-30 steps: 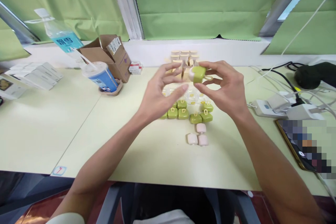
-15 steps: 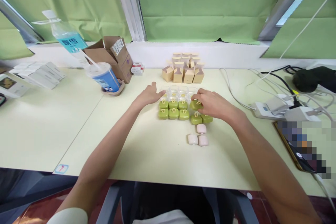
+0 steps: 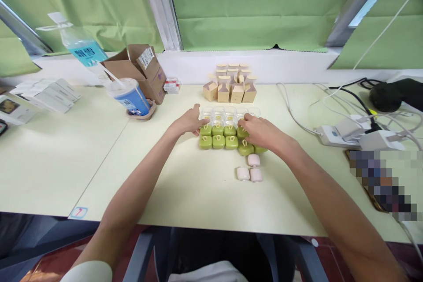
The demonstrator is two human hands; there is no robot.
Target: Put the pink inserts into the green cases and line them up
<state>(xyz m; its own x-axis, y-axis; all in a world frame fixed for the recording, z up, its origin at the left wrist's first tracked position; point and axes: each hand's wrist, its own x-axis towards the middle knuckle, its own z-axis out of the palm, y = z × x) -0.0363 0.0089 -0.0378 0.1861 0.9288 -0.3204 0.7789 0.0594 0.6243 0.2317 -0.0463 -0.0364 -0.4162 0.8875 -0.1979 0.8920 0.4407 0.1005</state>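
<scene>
Small glossy green cases with pale loops stand in two rows on the desk, among them a front-row case (image 3: 218,142). My right hand (image 3: 264,132) has its fingers closed on a green case (image 3: 242,132) at the right end of the back row, and partly covers it. Under that hand, another green case (image 3: 246,148) sits slightly askew. My left hand (image 3: 189,122) rests at the left end of the rows with thumb and fingers apart, beside a green case (image 3: 205,131). Clear plastic containers (image 3: 218,111) stand directly behind the green ones.
Three pale pink cases (image 3: 255,174) lie nearer me. Open beige cartons (image 3: 223,92) stand by the wall. To the left are a blue cup (image 3: 134,101), a brown cardboard box (image 3: 153,81) and a bottle (image 3: 87,53). A power strip (image 3: 337,136) and phone lie right.
My right hand has shifted slightly left, bringing its green case against the back row. My left hand has drawn in closer to the row's left end.
</scene>
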